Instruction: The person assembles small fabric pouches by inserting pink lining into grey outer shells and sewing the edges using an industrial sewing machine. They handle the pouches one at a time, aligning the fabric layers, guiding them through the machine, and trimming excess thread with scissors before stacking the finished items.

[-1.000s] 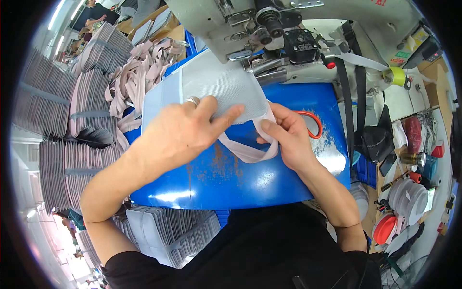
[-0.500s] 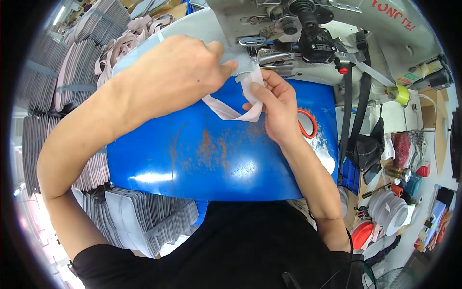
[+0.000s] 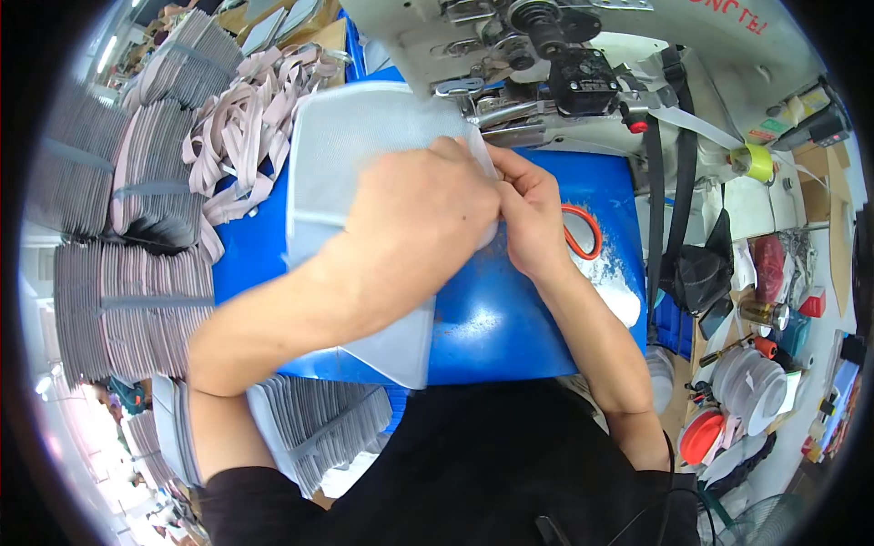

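A light grey mesh-fabric panel (image 3: 320, 177) lies under my left hand (image 3: 423, 205), spreading over the blue table and down to its near edge. My left hand is curled closed at the panel's right-hand side, slightly blurred, its fingertips largely hidden. Right beside it, my right hand (image 3: 531, 205) pinches the edge where a pale pink fabric strip (image 3: 477, 150) runs along the panel. Both hands meet just below the arm of a sewing machine (image 3: 510, 109). What lies between the touching fingers is mostly covered.
Orange scissors handles (image 3: 596, 238) rest on the blue table (image 3: 492, 337), right of my right hand. A heap of pink strips (image 3: 241, 136) lies at the left, near tied stacks of grey panels (image 3: 137, 309). Black straps (image 3: 669, 191) hang at the right.
My left hand has moved right and nearer, bringing the grey panel down over the table. The loop of pink strip no longer hangs free. My right hand stays nearly in place.
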The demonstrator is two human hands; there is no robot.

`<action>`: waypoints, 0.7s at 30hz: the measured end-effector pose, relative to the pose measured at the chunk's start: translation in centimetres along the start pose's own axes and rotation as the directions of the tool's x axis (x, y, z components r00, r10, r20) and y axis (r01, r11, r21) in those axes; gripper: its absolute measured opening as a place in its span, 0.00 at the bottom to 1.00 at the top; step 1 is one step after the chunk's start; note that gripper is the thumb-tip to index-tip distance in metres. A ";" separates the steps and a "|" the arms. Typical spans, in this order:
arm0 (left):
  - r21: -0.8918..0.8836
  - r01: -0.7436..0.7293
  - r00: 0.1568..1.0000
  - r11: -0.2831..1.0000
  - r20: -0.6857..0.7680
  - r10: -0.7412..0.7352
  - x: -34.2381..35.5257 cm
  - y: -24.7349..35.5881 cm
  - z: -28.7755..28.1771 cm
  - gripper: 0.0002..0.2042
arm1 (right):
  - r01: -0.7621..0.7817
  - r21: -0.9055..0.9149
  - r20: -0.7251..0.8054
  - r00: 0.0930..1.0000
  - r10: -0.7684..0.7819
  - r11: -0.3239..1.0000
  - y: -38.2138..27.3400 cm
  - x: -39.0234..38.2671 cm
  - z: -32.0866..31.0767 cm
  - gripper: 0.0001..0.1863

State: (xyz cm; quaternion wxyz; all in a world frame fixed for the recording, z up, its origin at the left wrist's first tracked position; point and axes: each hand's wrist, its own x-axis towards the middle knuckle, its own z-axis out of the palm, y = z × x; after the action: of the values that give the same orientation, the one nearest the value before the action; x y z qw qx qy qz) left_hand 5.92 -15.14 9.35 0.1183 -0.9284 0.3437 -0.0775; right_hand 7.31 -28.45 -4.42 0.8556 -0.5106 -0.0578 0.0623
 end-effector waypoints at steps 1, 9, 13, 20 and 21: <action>-0.051 0.036 0.999 0.998 -0.007 -0.036 0.2 0.5 0.5 0.08 | 0.000 0.028 0.000 1.000 0.000 1.000 0.1 -0.1 0.1 0.21; -0.411 0.275 0.908 0.869 -0.187 -0.375 0.8 1.6 4.0 0.17 | 0.147 -0.332 0.011 0.988 -0.152 0.932 1.0 -1.3 -1.5 0.12; -0.563 0.023 0.883 0.826 -0.375 -0.281 -5.2 4.2 5.1 0.34 | 0.050 -0.209 -0.043 0.997 -0.060 0.977 1.6 -3.9 -1.1 0.09; -0.325 0.056 0.912 0.944 -0.369 -0.181 -14.8 7.6 7.2 0.36 | -0.074 0.010 -0.068 0.995 0.074 0.997 0.3 -9.0 -0.1 0.13; -0.302 0.042 0.930 0.952 -0.337 -0.148 -15.6 6.6 7.4 0.35 | -0.058 -0.120 -0.067 0.996 0.051 0.991 -0.4 -9.9 0.0 0.15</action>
State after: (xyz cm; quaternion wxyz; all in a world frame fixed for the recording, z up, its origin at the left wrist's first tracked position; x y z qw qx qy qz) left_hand -8.20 -8.54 -0.51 -0.0869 -0.9218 0.3212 -0.1989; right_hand -2.40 -30.28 -4.39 0.8221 -0.5652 -0.0203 0.0657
